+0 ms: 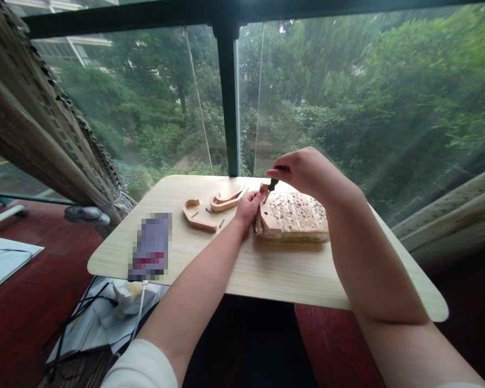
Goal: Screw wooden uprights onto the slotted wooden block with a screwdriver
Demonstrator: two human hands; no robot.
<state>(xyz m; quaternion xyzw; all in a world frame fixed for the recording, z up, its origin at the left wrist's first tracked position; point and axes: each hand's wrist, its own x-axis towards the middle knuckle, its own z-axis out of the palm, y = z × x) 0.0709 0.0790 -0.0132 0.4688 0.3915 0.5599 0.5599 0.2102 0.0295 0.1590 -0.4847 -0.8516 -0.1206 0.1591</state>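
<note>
A black-handled screwdriver (273, 182) is in my right hand (294, 163), whose fingers close round the top of its handle. The shaft slants down to a light wooden piece (270, 220) with a dark hole in it. My left hand (250, 207) grips the left side of that piece, fingers closed near the screwdriver's tip. The piece lies on the left end of a flat, clear-wrapped block (301, 213) with a speckled top. Left of my left hand, curved wooden pieces (200, 222) lie on the pale table (210, 264), with small screws (222, 222) beside them.
A pixelated flat object (151, 245) lies at the table's left. Below the left edge are cables, papers and a white cord (140, 310). Windows (339, 97) stand behind the table, with a curtain (44, 118) at the left.
</note>
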